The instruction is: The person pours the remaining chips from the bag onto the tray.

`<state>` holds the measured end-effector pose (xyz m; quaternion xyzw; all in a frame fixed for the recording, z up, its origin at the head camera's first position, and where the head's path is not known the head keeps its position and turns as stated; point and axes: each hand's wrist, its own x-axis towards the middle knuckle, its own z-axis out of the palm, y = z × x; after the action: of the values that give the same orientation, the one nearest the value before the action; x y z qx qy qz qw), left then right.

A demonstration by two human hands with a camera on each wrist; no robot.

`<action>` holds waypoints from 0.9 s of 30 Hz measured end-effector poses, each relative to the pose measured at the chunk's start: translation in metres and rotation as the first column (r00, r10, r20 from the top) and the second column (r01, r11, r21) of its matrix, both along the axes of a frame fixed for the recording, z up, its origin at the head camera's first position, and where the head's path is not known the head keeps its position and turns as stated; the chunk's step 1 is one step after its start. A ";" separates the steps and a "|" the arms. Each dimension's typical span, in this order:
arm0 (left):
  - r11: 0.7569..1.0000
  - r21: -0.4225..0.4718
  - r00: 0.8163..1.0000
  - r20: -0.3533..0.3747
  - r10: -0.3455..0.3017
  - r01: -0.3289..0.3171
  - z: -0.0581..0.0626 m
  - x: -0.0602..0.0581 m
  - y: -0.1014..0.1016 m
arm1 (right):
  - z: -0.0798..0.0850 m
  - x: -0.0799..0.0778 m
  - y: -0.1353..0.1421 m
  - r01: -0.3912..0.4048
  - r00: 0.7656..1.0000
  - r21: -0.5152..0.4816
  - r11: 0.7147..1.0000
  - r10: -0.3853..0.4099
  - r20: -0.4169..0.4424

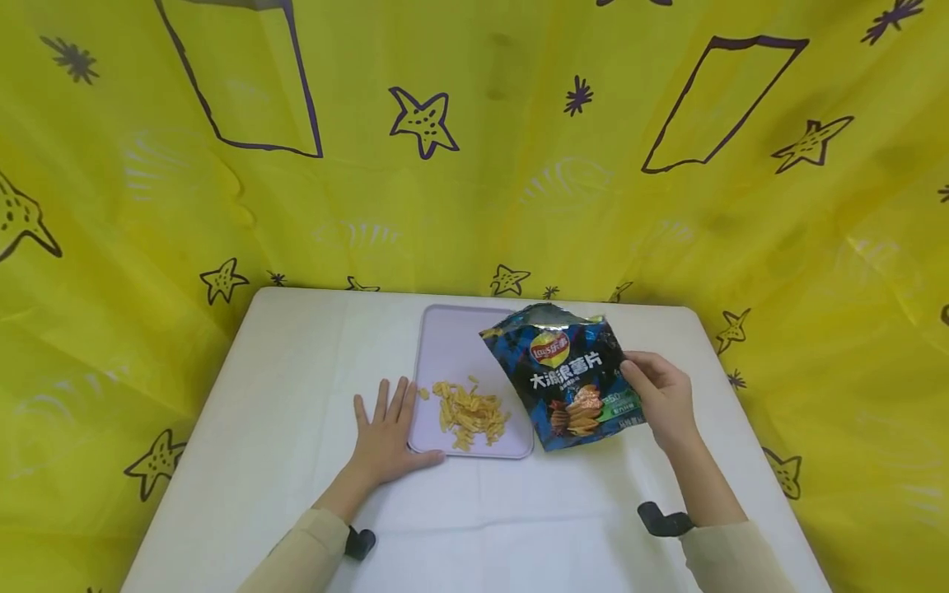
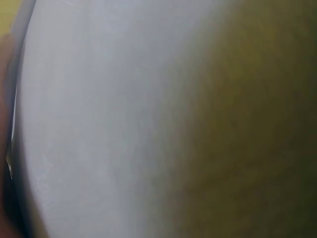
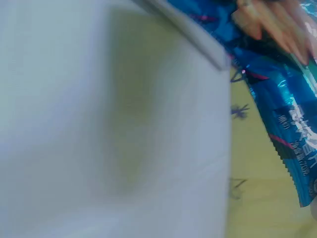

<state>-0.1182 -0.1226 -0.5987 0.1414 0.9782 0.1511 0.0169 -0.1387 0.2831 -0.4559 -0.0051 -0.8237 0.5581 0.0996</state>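
Note:
In the head view my right hand (image 1: 663,399) pinches the right edge of a dark blue chip bag (image 1: 567,379). The bag's torn top gapes at the upper left, and its lower left overlaps the right side of a pale purple tray (image 1: 452,338). A heap of ridged yellow potato chips (image 1: 470,414) lies in the tray's lower half. My left hand (image 1: 389,436) has its fingers spread, with fingertips and thumb right at the tray's left rim. Up close, the right wrist view shows the bag's blue lower part (image 3: 282,109).
A white-covered table (image 1: 319,371) carries the tray. Yellow curtain (image 1: 474,189) with drawn starfish hangs behind and along both sides of it. Each wrist wears a black strap end (image 1: 662,520) by the sleeve. The left wrist view is mostly blurred tabletop (image 2: 99,124) and shadow.

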 end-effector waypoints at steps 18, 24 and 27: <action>1.000 -0.029 1.000 0.025 0.004 -0.003 0.001 -0.003 -0.002 | -0.022 -0.006 -0.004 0.071 0.997 0.003 0.997 -0.071 0.013; 1.000 0.000 1.000 0.026 -0.005 0.005 -0.003 -0.004 0.001 | -0.057 -0.009 0.019 0.368 0.861 -0.098 0.925 -0.299 0.411; 1.000 -0.027 0.999 0.044 0.006 -0.004 -0.005 -0.003 0.000 | -0.076 -0.009 0.031 0.433 0.790 -0.092 0.897 -0.328 0.519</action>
<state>-0.1210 -0.1222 -0.6033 0.1354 0.9799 0.1412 0.0401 -0.1481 0.3144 -0.5322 -0.3232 -0.7410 0.5886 -0.0028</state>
